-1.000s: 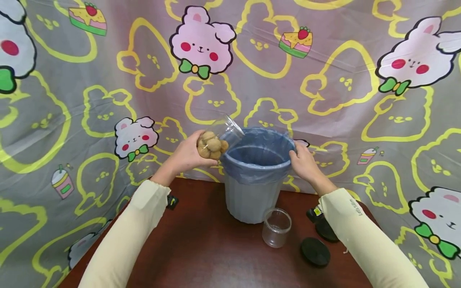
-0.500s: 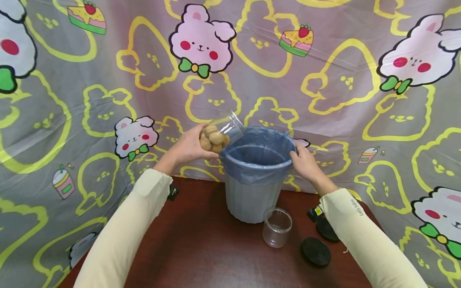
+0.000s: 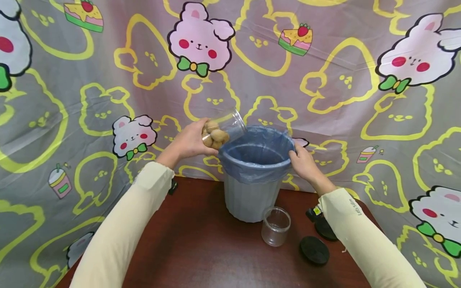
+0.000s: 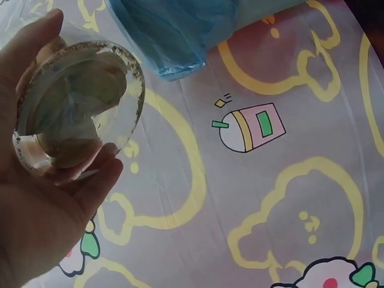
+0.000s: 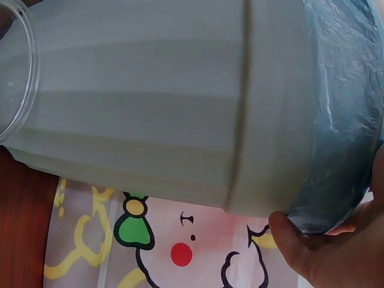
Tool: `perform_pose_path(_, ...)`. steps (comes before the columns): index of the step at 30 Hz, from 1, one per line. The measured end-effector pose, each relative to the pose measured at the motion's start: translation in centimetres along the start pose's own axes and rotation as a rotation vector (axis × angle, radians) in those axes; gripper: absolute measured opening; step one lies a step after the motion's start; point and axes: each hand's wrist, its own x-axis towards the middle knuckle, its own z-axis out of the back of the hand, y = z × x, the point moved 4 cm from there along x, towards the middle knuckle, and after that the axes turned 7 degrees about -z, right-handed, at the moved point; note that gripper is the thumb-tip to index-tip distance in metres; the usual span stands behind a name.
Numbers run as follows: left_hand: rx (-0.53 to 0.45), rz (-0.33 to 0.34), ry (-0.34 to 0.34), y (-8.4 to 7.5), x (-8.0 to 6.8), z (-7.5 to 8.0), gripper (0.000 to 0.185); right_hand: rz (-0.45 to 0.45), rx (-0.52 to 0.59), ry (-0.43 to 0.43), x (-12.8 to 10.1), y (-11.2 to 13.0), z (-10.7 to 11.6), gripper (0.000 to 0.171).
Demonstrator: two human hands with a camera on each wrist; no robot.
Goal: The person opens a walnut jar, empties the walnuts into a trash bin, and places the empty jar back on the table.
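Note:
My left hand (image 3: 191, 140) holds a clear plastic jar (image 3: 233, 125) by its base end. Round light-brown walnut-like pieces (image 3: 217, 137) lie inside, toward the base. The jar is tilted, its uncovered mouth pointing right at the left rim of a grey bin (image 3: 250, 196). In the left wrist view, thumb and fingers curl around the jar (image 4: 78, 108), whose base faces the camera. A blue plastic liner (image 3: 255, 175) covers the bin's rim. On the opposite side, my right hand (image 3: 305, 163) grips the rim through the liner; the right wrist view shows its fingers at the liner (image 5: 342, 132).
A second clear jar (image 3: 275, 232), lidless, stands before the bin on the dark red table (image 3: 201, 240). To its right lie a black lid (image 3: 314, 250) and another black lid (image 3: 325, 229), partly behind the right sleeve. A patterned curtain (image 3: 252, 88) hangs close behind.
The left hand has risen slightly and tipped the jar closer to horizontal, its mouth turning further down toward the bin. The right hand keeps its grip on the rim.

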Motion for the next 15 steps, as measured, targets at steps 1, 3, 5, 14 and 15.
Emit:
perform_pose_path(1,0.024,-0.005,0.000,-0.09,0.07,0.03,0.098,0.001,0.001,0.001,0.00,-0.01,-0.03,0.055)
perform_pose_path(3,0.074,-0.006,0.006,-0.26,0.16,0.09,0.099,-0.001,0.003,0.005,-0.02,-0.03,-0.06,0.056)
perform_pose_path(5,0.111,-0.004,0.010,-0.44,0.23,0.16,0.102,0.000,0.003,0.012,-0.03,-0.07,-0.10,0.056)
perform_pose_path(14,0.238,0.006,0.038,-0.64,0.60,0.27,0.108,0.005,-0.017,-0.005,-0.05,-0.12,-0.14,0.055)
perform_pose_path(15,0.250,0.005,0.044,-0.67,0.65,0.26,0.108,0.007,-0.017,-0.008,-0.02,-0.13,-0.13,0.055)
